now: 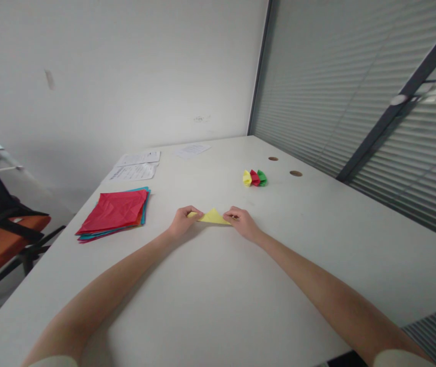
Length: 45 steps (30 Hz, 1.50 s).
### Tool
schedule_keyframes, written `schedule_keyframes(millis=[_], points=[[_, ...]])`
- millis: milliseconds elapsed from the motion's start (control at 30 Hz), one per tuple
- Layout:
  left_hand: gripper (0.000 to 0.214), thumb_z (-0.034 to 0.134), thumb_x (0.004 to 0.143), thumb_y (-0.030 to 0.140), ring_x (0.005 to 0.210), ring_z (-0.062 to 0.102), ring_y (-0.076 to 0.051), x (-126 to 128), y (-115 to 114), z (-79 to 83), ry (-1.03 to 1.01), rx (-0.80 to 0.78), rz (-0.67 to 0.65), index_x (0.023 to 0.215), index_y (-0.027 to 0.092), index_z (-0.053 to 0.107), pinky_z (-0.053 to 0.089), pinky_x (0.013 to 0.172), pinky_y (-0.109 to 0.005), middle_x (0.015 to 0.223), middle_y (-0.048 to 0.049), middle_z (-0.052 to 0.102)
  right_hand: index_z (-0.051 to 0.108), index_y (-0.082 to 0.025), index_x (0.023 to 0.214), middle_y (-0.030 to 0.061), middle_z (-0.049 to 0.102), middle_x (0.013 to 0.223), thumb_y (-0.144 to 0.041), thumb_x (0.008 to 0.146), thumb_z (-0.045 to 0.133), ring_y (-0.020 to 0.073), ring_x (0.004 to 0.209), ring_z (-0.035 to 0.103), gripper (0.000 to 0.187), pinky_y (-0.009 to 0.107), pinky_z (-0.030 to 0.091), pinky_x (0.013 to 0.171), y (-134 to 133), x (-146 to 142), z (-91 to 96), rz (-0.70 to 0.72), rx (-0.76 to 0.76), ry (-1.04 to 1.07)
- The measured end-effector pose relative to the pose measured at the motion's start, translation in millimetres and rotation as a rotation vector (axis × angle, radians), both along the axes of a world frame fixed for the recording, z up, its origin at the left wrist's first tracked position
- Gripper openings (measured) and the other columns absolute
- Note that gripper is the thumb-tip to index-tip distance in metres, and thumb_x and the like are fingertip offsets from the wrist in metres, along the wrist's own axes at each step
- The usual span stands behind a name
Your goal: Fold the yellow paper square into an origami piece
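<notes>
A piece of yellow paper (213, 217), folded into a low triangle with its peak pointing away from me, is stretched between my hands over the white table. Its left corner is pinched by my left hand (183, 221), thumb and fingers closed. On the other side my right hand (242, 222) pinches the right corner the same way. Both corners are partly covered by my fingers. Beyond my right hand lie small folded paper pieces (255, 178) in yellow, red and green, side by side and apart from my hands.
A stack of coloured paper sheets (112, 210), red on top, lies at the left. Printed sheets (135, 165) rest farther back near the wall. The white table (218, 295) has two round holes by its right edge, beside window blinds. An orange chair (9, 237) stands left.
</notes>
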<state>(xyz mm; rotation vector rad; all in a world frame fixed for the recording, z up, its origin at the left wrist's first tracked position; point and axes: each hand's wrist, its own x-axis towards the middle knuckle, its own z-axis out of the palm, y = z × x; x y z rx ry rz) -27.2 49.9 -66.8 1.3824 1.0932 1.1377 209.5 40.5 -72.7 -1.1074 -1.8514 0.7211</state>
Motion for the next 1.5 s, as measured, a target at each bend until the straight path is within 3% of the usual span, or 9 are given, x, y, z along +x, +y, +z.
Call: schedule_keyframes(millis=[167,233,367,567,700,867,1067,1233,1500], points=[[0.037,0.085,0.059,0.033,0.07,0.059,-0.011,7,-7,4.5,-0.352,-0.137,-0.023,0.089,0.017,0.071,0.044,0.066,-0.023,0.081,-0.003,0.069,0.07,-0.017,0.073,0.0015,0.06,0.069,-0.037,0.08,0.059,0.0133,0.064,0.052,0.024,0.027,0.04,0.062,-4,-5,4.1,-0.03,-0.041,0.118],[0.039,0.085,0.06,0.034,0.078,0.062,-0.013,11,-13,5.0,-0.388,-0.21,-0.078,0.092,0.015,0.072,0.045,0.068,-0.023,0.093,-0.0071,0.07,0.07,-0.017,0.072,0.0014,0.06,0.069,-0.038,0.08,0.059,0.013,0.063,0.052,0.025,0.027,0.04,0.061,-6,-8,5.0,-0.044,-0.054,0.151],[0.043,0.086,0.058,0.042,0.081,0.064,-0.018,21,-24,3.0,-0.349,-0.27,-0.131,0.083,0.009,0.074,0.048,0.072,-0.03,0.091,-0.0138,0.072,0.07,-0.017,0.072,0.0021,0.063,0.07,-0.04,0.081,0.058,0.0132,0.065,0.054,0.027,0.026,0.042,0.061,-12,-16,4.9,-0.045,-0.052,0.145],[0.041,0.084,0.058,0.048,0.068,0.061,-0.017,25,-28,1.3,-0.275,-0.179,-0.067,0.069,0.01,0.074,0.049,0.072,-0.034,0.074,-0.0113,0.071,0.069,-0.016,0.083,0.0055,0.07,0.081,-0.038,0.082,0.057,0.016,0.073,0.06,0.025,0.027,0.044,0.065,-20,-26,4.4,0.002,-0.068,0.089],[0.039,0.081,0.062,0.047,0.065,0.059,-0.016,24,-27,1.4,-0.202,-0.12,-0.06,0.068,0.009,0.073,0.047,0.066,-0.031,0.071,-0.011,0.07,0.07,-0.016,0.076,0.0043,0.068,0.074,-0.041,0.084,0.056,0.0148,0.066,0.056,0.029,0.027,0.041,0.061,-22,-28,5.2,0.026,-0.08,0.04],[0.037,0.082,0.061,0.044,0.076,0.061,-0.017,24,-24,3.3,-0.313,-0.129,-0.037,0.074,0.01,0.073,0.049,0.07,-0.029,0.085,-0.0123,0.071,0.066,-0.016,0.071,0.0001,0.06,0.063,-0.046,0.084,0.055,0.0119,0.058,0.047,0.035,0.024,0.037,0.056,-21,-29,3.8,0.052,-0.131,0.024],[0.039,0.084,0.057,0.046,0.074,0.059,-0.015,23,-21,4.3,-0.41,-0.103,0.085,0.069,0.01,0.073,0.048,0.071,-0.028,0.08,-0.0094,0.07,0.057,-0.017,0.063,-0.0011,0.052,0.058,-0.044,0.087,0.049,0.0114,0.056,0.045,0.037,0.023,0.031,0.052,-21,-30,-0.8,0.061,-0.155,0.003],[0.04,0.082,0.06,0.045,0.066,0.055,-0.012,24,-22,0.6,-0.314,-0.06,0.059,0.077,0.01,0.075,0.045,0.064,-0.027,0.076,-0.0076,0.069,0.058,-0.017,0.064,-0.0001,0.054,0.059,-0.044,0.086,0.049,0.0118,0.056,0.046,0.037,0.024,0.032,0.052,-21,-29,-0.7,0.032,-0.127,0.0],[0.039,0.077,0.064,0.049,0.061,0.051,-0.013,19,-18,-4.9,-0.135,0.021,0.079,0.058,0.012,0.067,0.042,0.06,-0.026,0.063,-0.0047,0.064,0.068,-0.015,0.072,0.0028,0.064,0.059,-0.051,0.082,0.056,0.0117,0.051,0.049,0.039,0.023,0.034,0.048,-23,-28,1.9,0.075,-0.256,0.06]])
